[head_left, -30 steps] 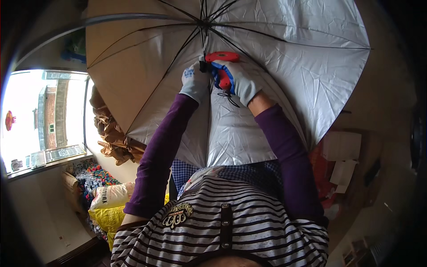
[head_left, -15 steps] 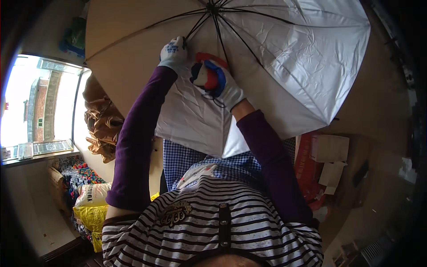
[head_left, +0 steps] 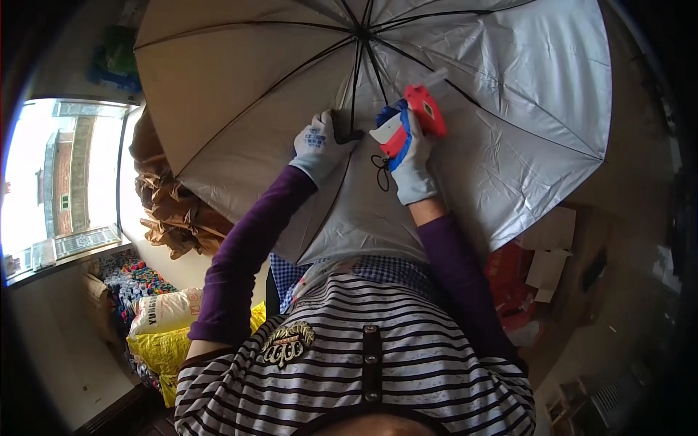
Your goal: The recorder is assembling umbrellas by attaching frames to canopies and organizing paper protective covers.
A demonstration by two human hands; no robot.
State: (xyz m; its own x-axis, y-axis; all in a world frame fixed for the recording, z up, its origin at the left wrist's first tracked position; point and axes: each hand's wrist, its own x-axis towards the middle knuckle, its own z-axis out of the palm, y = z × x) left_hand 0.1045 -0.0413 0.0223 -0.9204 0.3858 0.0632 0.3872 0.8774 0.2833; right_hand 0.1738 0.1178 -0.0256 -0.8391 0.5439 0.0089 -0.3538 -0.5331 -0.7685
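An opened umbrella with a silver-grey inner side point(head_left: 502, 131) spreads in front of me, its dark ribs meeting at a black hub point(head_left: 361, 33). My left hand point(head_left: 320, 145), in a white glove with a dark palm, rests on the canopy beside a rib. Its thumb is stretched apart from the fingers, and nothing shows in its grip. To the right, my gloved right hand point(head_left: 414, 156) is closed round a red-and-white hand tool point(head_left: 425, 111) with a black cord loop hanging from it. A clear piece at the tool's far end lies over the canopy near another rib.
Brown crumpled cloth point(head_left: 174, 207) hangs at the left, near a bright window point(head_left: 62, 182). Below it are yellow and white sacks point(head_left: 163, 349) and a heap of multicoloured small items point(head_left: 134, 287). At the right stand a red bag point(head_left: 509, 283) and pale cardboard pieces point(head_left: 547, 275).
The umbrella has turned and shifted slightly. My left hand has let go of the rib and moved down and right. The right hand has carried the tool to the right.
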